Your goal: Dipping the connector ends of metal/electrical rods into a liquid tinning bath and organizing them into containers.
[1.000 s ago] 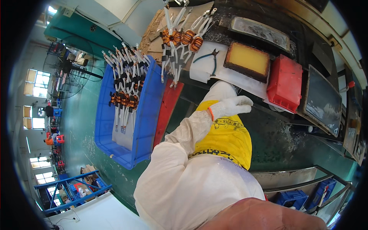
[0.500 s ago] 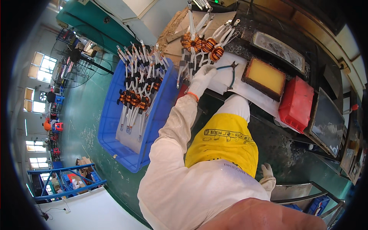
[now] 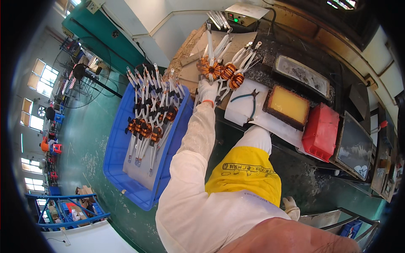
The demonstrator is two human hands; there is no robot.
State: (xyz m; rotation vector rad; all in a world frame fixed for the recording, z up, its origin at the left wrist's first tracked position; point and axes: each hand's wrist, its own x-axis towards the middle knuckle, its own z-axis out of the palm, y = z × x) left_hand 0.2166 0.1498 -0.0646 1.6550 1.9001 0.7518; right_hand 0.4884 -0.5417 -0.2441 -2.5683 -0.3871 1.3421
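My left hand, in a white glove with a long white sleeve, reaches out to a group of copper coils with long white-sleeved leads lying on the bench. Its fingers close around the leads of the leftmost coil. My right hand, also gloved, hangs low beside my yellow apron; it holds nothing and is partly hidden by the apron.
A blue crate left of the bench holds several more coils. On the bench are blue-handled pliers on a white sheet, a tray with a yellow sponge, a red box and dark metal trays. A fan stands far left.
My left hand has moved forward from near the apron, across the white sheet, onto the coils on the bench. My right hand has come into view low at my side.
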